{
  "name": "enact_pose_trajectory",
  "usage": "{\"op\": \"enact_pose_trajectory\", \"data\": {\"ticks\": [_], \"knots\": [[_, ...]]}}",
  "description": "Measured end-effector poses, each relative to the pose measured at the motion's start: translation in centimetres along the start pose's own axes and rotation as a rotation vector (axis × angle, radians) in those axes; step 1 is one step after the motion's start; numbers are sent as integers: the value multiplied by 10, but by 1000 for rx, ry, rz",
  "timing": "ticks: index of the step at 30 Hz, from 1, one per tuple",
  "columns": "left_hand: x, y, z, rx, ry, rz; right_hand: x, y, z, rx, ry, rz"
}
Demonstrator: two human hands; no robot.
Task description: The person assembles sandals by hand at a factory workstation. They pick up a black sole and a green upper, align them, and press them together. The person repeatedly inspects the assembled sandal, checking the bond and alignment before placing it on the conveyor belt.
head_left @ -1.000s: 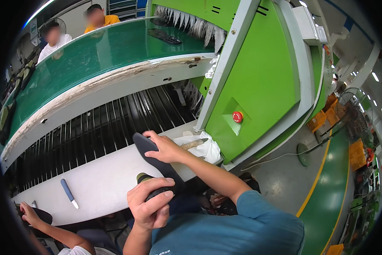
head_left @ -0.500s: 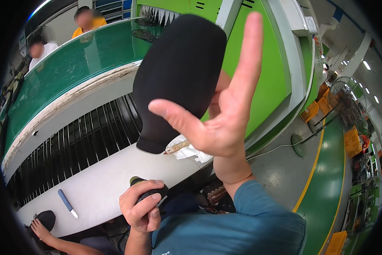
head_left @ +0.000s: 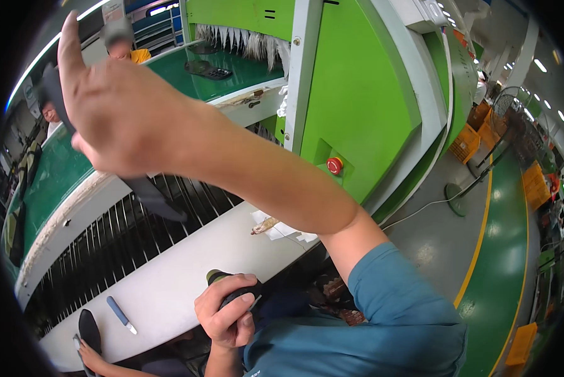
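A green machine (head_left: pixel 370 94) and its glossy green belt (head_left: pixel 232 90) stood behind a white ledge (head_left: pixel 169 276). Through the head camera, I saw the right hand (head_left: pixel 125 119) clamped on a dark insole-shaped piece (head_left: pixel 153 198) above the black slats (head_left: pixel 100 251), one finger pointing up. I had the left hand (head_left: pixel 222 311) wrapped around an olive-and-black object (head_left: pixel 215 276) at the ledge's near edge. A blue-handled knife (head_left: pixel 119 311) lay farther left.

Tiny white lettering (head_left: pixel 254 373) on blue shirt (head_left: pixel 382 333), illegible.
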State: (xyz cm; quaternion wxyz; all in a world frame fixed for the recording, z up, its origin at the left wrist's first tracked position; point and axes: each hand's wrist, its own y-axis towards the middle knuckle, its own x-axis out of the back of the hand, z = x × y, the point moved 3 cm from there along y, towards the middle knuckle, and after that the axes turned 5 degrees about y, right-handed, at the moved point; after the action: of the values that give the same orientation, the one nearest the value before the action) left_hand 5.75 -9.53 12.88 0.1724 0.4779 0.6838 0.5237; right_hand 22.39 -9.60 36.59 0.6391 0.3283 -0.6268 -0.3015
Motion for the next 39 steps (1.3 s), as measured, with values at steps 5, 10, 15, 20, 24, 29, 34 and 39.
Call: {"op": "enact_pose_trajectory", "data": {"ticks": [5, 10, 15, 20, 24, 29, 34, 39], "knots": [[5, -6, 2, 27, 27, -37, 57, 25, -28, -128, 225, 9], [2, -5, 5, 31, 2, -38, 84, -1, -30, -93, 83, -480], [9, -7, 4, 33, 27, -40, 107, -29, -14, -55, -141, -738], [2, -9, 7, 34, -45, -49, 142, -53, 1, -165, -55, -840], [5, -10, 7, 44, -30, -53, 128, -55, 6, -151, -242, -965], [2, -6, 5, 36, -13, -22, 126, -60, 7, -116, -249, -939], [1, -2, 5, 27, -14, -17, 118, -66, -4, -156, -72, -873], [1, -2, 5, 32, -28, -24, 119, -80, -28, -184, 546, -725]]}}
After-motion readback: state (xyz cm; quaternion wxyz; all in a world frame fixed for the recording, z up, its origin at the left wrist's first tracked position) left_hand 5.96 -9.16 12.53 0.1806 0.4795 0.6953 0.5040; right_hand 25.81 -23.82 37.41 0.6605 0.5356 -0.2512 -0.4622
